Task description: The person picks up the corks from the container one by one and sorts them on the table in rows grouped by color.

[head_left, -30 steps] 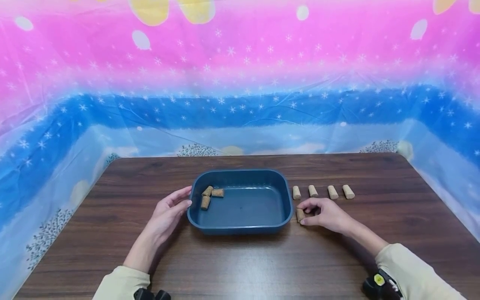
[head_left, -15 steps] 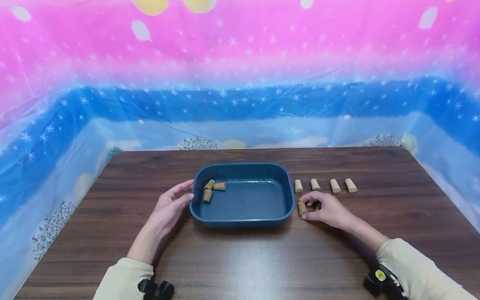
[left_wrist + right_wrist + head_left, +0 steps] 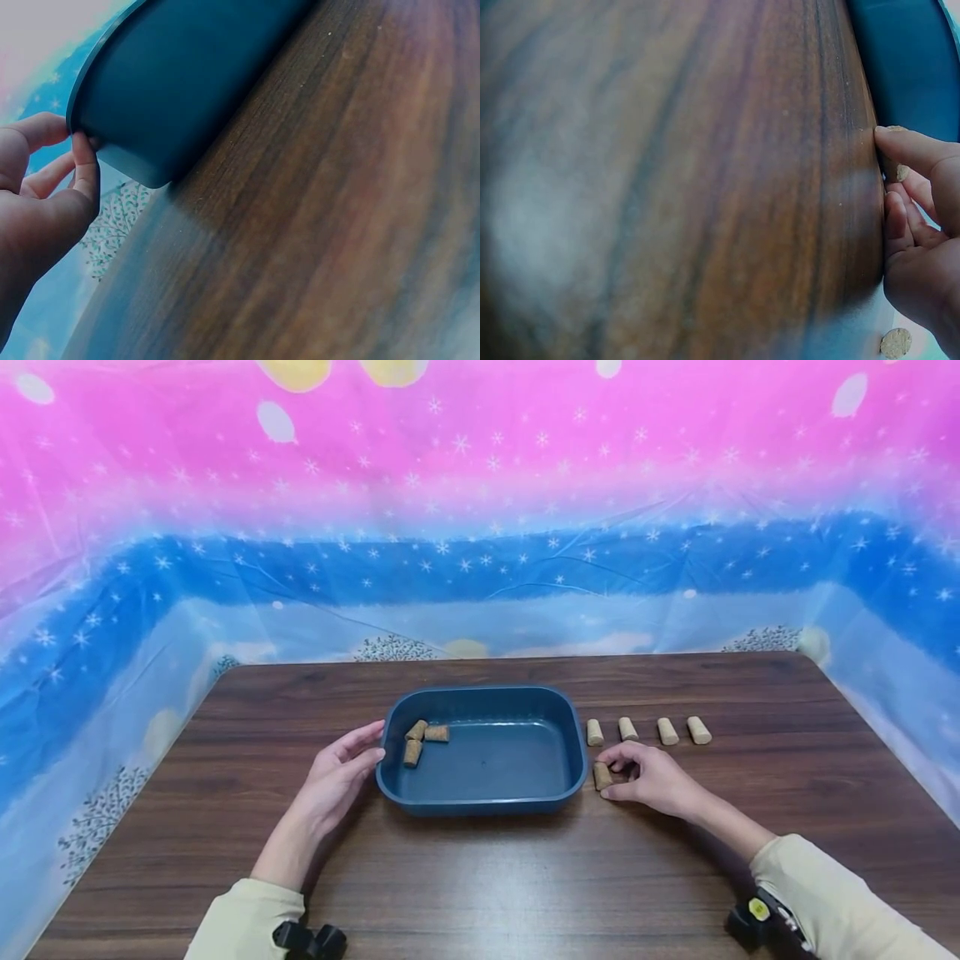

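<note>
A dark blue-grey plastic basin (image 3: 480,807) stands on the wooden table. My left hand (image 3: 337,777) touches its left end with fingertips and thumb, right at the rim; the left wrist view shows them against the outer wall (image 3: 165,82). Three corks lie inside at the left, one of them a cork (image 3: 437,734) on its side. Just right of the basin, my right hand (image 3: 656,783) pinches another cork (image 3: 602,776) between thumb and fingers, low at the tabletop. In the right wrist view that cork (image 3: 901,172) is partly hidden by the fingers.
Behind my right hand several paler corks stand in a row, from one close to the basin (image 3: 594,732) to one farthest right (image 3: 699,730). The brown table (image 3: 480,877) ends at a back edge before a pink and blue cloth (image 3: 480,568).
The head view has shifted slightly, so the table sits a little higher in it. Both hands, the basin and the corks keep their places on the table.
</note>
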Available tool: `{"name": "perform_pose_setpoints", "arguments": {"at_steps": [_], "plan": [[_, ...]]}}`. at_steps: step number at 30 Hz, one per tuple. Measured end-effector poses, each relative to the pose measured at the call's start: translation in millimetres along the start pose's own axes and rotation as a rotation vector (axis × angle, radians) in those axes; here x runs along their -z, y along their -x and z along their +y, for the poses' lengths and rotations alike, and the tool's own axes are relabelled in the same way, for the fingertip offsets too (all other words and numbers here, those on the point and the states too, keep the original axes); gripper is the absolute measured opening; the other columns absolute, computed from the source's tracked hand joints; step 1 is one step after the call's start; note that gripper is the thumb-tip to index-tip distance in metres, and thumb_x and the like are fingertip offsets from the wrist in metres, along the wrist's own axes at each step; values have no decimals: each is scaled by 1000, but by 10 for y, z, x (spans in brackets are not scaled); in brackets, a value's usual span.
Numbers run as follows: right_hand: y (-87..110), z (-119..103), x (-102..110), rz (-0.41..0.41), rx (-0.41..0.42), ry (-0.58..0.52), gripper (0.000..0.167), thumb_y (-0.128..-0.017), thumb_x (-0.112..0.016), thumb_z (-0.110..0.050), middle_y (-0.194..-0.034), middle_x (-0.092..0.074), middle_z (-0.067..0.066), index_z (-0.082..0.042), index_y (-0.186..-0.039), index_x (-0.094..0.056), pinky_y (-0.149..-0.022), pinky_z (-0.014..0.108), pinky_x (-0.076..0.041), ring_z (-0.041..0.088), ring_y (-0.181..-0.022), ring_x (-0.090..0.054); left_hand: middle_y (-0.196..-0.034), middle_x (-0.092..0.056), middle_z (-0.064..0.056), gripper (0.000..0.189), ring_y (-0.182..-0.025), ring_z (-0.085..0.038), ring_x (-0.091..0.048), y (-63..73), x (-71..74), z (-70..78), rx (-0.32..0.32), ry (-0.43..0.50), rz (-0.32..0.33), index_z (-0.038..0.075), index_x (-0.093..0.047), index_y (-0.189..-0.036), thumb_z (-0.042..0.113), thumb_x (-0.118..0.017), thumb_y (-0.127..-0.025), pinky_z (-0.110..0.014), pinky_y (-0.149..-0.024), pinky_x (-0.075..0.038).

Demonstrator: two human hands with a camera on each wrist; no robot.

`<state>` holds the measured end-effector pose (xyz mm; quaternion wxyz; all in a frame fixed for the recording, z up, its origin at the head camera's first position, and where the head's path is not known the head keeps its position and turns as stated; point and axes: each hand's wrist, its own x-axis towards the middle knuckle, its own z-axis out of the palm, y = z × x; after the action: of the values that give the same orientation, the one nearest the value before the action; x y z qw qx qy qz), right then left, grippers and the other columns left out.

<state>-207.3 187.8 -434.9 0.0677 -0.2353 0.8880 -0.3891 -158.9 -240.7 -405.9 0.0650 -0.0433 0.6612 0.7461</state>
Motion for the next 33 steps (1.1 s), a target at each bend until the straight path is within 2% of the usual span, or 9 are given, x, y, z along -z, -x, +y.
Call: {"name": "perform_pose_setpoints", "arguments": {"at_steps": [7,11,18,28,33], "plan": [[-8,-28,8,3,3,2,40,-76,-81,-12,-97,-59,4,-1,-111,-66,-70,30,-47,21,-89,-55,-143,-37,-18,53,-118,-16,-49,-11,6,-14,-1,2,2,-4,-34,-146,4,-53,-98,-20,-95,-43],[-10,-15,6,0,-13,14,41,-76,-81,-11,-99,-60,4,-2,-112,-65,-72,31,-48,21,-91,-55,-145,-36,-18,53,-122,-19,-45,-8,11,-16,7,2,2,-3,-34,-147,5,-53,-98,-19,-96,-42],[-6,-12,15,-2,0,1,42,-76,-81,-11,-100,-60,5,-1,-113,-66,-70,30,-48,22,-91,-55,-143,-37,-19,53,-120,-17,-46,-14,0,-17,5,15,6,-4,-34,-146,3,-53,-97,-20,-95,-43],[43,-22,67,-5,-3,-81,48,-77,-81,-13,-108,-62,10,2,-119,-63,-73,29,-50,26,-99,-56,-143,-37,-19,53,-119,-16,-47,-10,1,-16,2,10,5,-4,-34,-146,4,-54,-97,-20,-95,-43],[66,-145,123,43,-25,-147,48,-81,-78,-15,-114,-61,15,0,-123,-61,-74,35,-49,29,-99,-56,-142,-37,-21,53,-112,-12,-53,-15,-2,-24,-17,16,5,-7,-33,-145,-1,-52,-96,-20,-93,-44]]}}
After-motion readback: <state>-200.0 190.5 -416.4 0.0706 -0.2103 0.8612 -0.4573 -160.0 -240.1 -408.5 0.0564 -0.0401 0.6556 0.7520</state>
